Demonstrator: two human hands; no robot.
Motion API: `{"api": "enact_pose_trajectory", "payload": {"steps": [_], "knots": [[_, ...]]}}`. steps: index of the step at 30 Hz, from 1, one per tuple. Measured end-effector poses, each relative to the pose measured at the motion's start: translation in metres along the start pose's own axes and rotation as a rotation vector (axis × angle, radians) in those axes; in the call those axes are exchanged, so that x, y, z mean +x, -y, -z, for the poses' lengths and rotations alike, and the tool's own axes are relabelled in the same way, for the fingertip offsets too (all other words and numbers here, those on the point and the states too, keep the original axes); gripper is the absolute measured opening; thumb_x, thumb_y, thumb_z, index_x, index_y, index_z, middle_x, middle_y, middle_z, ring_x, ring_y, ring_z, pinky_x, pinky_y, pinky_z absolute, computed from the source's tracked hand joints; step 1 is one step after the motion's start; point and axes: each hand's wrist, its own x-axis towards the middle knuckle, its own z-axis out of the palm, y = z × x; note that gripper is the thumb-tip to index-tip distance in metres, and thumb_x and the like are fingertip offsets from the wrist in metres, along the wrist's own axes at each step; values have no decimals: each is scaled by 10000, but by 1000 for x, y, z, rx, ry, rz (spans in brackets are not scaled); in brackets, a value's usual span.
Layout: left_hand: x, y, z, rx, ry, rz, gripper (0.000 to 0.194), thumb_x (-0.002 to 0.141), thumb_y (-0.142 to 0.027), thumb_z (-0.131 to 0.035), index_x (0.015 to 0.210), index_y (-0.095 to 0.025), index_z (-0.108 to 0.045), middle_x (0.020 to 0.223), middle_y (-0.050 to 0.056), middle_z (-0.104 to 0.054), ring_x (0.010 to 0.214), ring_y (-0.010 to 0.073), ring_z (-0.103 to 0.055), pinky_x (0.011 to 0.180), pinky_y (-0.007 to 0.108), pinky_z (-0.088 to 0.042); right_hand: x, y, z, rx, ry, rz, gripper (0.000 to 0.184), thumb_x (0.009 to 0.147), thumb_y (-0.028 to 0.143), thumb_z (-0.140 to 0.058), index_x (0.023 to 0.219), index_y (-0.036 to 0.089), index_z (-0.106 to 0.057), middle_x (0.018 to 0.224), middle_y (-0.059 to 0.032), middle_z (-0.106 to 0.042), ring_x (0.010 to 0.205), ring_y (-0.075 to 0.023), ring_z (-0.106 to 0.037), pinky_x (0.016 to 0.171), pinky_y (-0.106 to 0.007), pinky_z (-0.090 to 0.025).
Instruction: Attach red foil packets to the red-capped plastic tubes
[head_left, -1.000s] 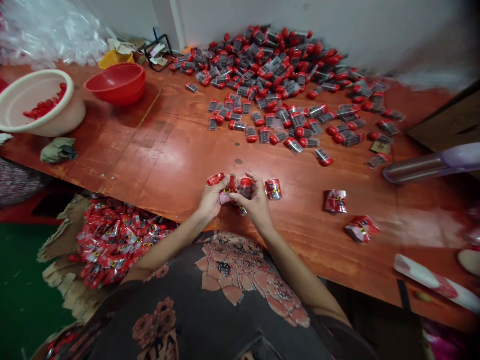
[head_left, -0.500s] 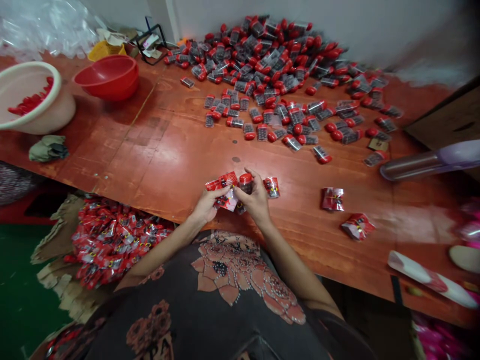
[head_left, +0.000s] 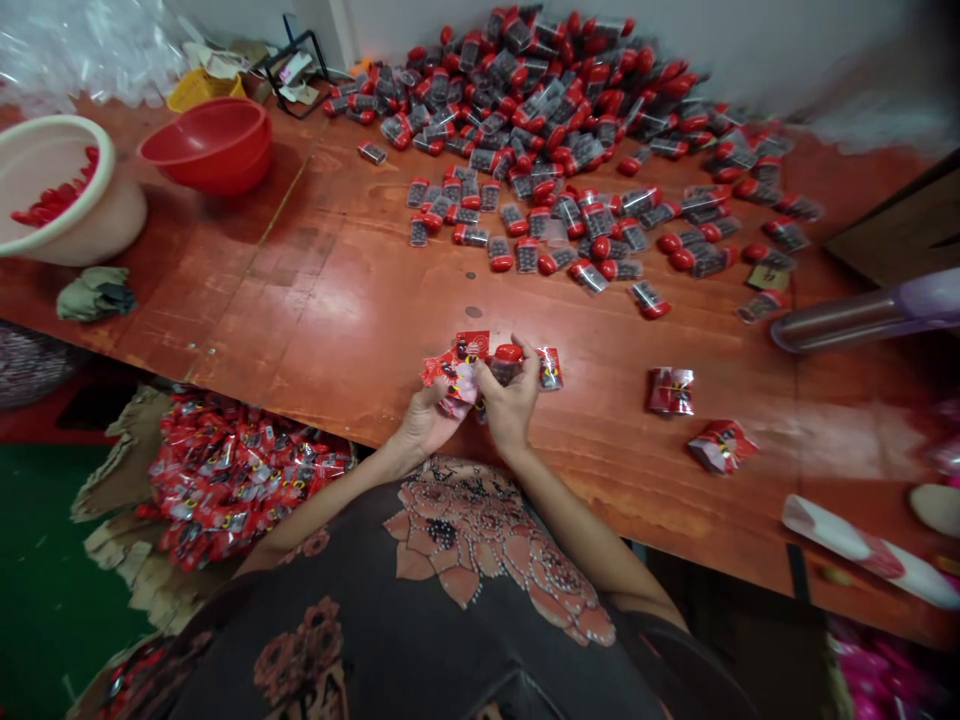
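My left hand point(head_left: 426, 425) is closed around several red printed sleeves point(head_left: 451, 378), which fan out between thumb and fingers. In my right hand point(head_left: 511, 405) is a small clear bottle with a red cap point(head_left: 509, 353), its dark contents partly hidden by my fingers. The right thumb and fingertips also touch the edge of the sleeves, so both hands meet just above the table's front edge. Lying right beside the right hand is a printed packet point(head_left: 550, 368). Farther right rest a second packet point(head_left: 671, 390) and a crumpled-looking third packet point(head_left: 723, 445).
A large heap of red-capped bottles point(head_left: 540, 120) covers the back of the table point(head_left: 337, 290). On the left stand a white bucket point(head_left: 127, 215) and red bowls point(head_left: 217, 150). Below the front edge, a carton holds red packets point(head_left: 232, 480). A purple-handled tool point(head_left: 847, 318) lies right.
The sleeves in my left hand are fanned and tilted differently, with one standing higher. My right hand and the bottle have shifted slightly right. The camera view has moved a little.
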Motion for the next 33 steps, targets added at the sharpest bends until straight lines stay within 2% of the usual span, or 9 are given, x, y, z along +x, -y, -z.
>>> {"api": "enact_pose_trajectory", "payload": {"steps": [2,5,10,13,15,19,24,29,33], "knots": [[7,0,2,56,-95,10,252,686,-194,-804,912,-143,-703,906,78,-736,1021,246,-671,936,345,-496,0,4,2,-10,-11,-50,659,833,326,-607,1433,307,-335,1039,-50,-589,870,-200,-594,827,-410,-526],[14,-8,2,82,-186,19,72,786,-148,-693,857,-147,-705,810,65,-716,844,199,-688,840,342,-525,3,11,9,20,9,-105,676,802,335,-640,1417,308,-361,1051,-53,-591,905,-216,-597,869,-437,-519],[15,-25,2,81,-185,50,49,805,-166,-719,853,-172,-707,719,13,-655,612,108,-586,739,326,-532,12,15,19,82,99,-156,707,769,342,-674,1413,323,-383,991,-37,-597,836,-210,-607,806,-414,-536],[16,-24,6,122,-163,96,141,734,-225,-805,811,-157,-709,785,39,-690,614,113,-586,651,297,-516,15,11,19,105,166,-170,708,767,338,-681,1415,338,-397,928,-18,-598,764,-197,-601,725,-384,-540],[18,-22,9,202,-156,128,180,677,-198,-836,803,-138,-721,784,50,-705,611,116,-596,576,263,-483,18,8,19,129,217,-169,708,749,320,-705,1400,347,-431,917,-11,-600,737,-188,-594,693,-371,-540],[24,-24,13,366,-159,134,170,638,-150,-824,782,-117,-738,734,48,-714,583,106,-603,478,213,-412,25,4,27,92,297,-163,743,713,306,-756,1397,349,-468,948,-20,-629,790,-213,-615,720,-392,-556],[29,-31,9,319,-246,40,134,631,-162,-822,700,-137,-711,672,28,-700,538,96,-587,407,190,-315,26,8,45,72,357,-253,644,841,425,-632,1446,363,-419,869,-19,-629,723,-219,-627,657,-401,-560],[32,-31,0,213,-297,-19,106,698,-175,-803,715,-141,-704,682,39,-694,510,86,-549,392,215,-249,3,19,43,153,352,-259,532,813,396,-663,1317,322,-511,977,-36,-670,836,-223,-658,754,-408,-570],[34,-30,-5,159,-300,31,154,708,-177,-814,695,-149,-663,681,48,-669,513,89,-525,404,229,-275,-12,21,34,94,342,-172,351,818,371,-669,1150,293,-583,1105,-48,-682,1010,-234,-654,904,-432,-541]]}}
